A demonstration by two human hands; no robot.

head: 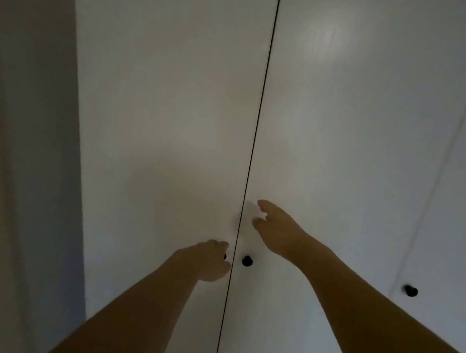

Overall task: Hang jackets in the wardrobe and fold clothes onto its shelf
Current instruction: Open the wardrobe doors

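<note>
Before the closed white wardrobe doors (175, 108), the left hand (205, 260) curls its grip round a black knob (225, 256), while the right hand (274, 227) hovers loosely spread, holding nothing.

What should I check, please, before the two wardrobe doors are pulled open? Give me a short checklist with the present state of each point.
1. Left hand has a grip on the left door knob: ok, its fingers curl round the knob, which is mostly hidden.
2. Right hand holds the right door knob: not ok, it hovers above the knob with fingers spread.
3. Doors are shut and aligned: ok, only a thin dark gap runs between them.
4. Third knob on the far right panel is untouched: ok.
5. Jackets or clothes are at hand: cannot tell, none in view.
6. Space for the doors to swing: cannot tell, the floor is out of view.
</note>
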